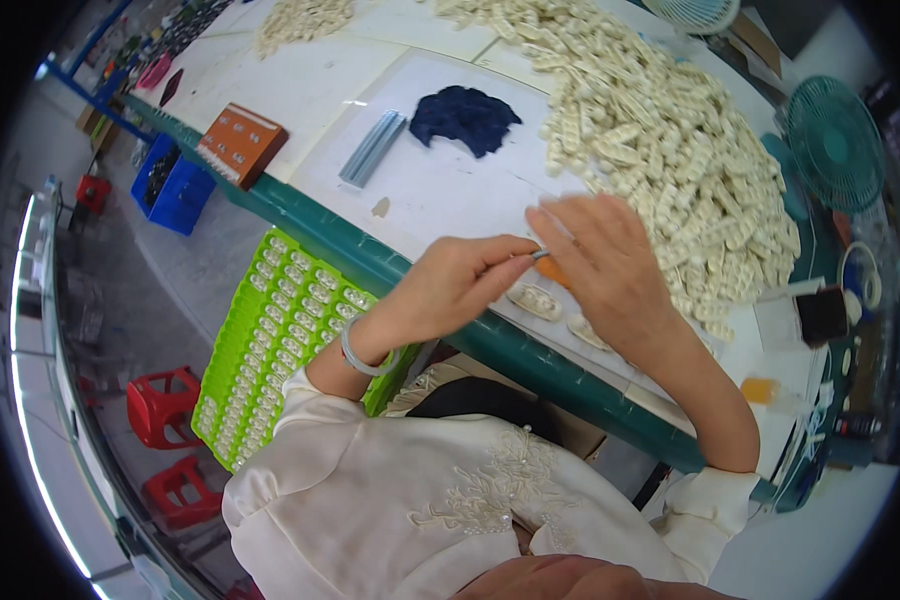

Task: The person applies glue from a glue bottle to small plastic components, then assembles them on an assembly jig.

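My left hand [460, 280], with a pale bracelet on its wrist, is closed in a pinch over the table's near edge. Between thumb and forefinger sits a thin grey piece [538, 254], its kind too small to tell. Right beside it my right hand [605, 265] hovers, its raised fingers smeared and partly overlapping. An orange piece [553, 270] shows under that palm; whether the hand grips it is hidden. On the table below lie an oval cream part [535, 301] with rounded bumps and a second cream part [587, 331], partly covered by the right hand.
A large heap of cream parts [660, 150] covers the right side. Farther back lie a dark blue cloth [463, 118] and a grey-blue bar [373, 149]. An orange-brown block [242, 145] sits at the left edge. Below stands a filled green tray [270, 345]; a fan [833, 143] is at right.
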Demonstrator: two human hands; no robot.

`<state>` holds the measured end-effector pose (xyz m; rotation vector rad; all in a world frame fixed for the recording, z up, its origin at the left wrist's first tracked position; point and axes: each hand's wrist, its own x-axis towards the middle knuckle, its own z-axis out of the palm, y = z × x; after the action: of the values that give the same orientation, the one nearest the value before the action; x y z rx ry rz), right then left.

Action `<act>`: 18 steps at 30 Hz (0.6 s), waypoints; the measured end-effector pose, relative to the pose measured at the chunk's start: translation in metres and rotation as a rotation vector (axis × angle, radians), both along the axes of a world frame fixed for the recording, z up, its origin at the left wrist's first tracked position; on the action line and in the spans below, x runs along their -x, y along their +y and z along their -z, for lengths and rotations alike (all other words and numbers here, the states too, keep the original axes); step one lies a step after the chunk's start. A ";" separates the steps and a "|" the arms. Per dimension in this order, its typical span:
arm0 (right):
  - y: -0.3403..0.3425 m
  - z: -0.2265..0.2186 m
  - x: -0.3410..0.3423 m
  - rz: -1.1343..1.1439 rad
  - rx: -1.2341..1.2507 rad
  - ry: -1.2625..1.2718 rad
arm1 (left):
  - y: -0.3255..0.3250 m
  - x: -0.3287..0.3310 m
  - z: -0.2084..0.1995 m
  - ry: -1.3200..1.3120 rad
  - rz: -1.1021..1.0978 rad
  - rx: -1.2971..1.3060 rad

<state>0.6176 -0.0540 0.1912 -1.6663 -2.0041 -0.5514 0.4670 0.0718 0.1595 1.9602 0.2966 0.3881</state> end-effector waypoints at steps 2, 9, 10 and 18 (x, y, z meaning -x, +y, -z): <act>0.016 0.017 0.006 -0.032 0.257 -0.024 | 0.005 0.006 0.014 -0.089 -0.091 -0.299; 0.038 0.024 0.023 -0.085 0.431 0.090 | 0.013 0.026 0.029 -0.026 -0.213 -0.712; 0.042 0.021 0.023 -0.100 0.449 0.181 | 0.015 0.028 0.028 -0.030 -0.242 -0.732; 0.068 0.026 0.028 -0.016 0.446 0.321 | 0.030 0.026 0.022 0.018 -0.389 -0.736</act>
<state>0.5896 0.0136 0.1648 -1.8427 -1.9865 0.1825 0.4406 0.1021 0.1371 2.6257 0.6162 0.8179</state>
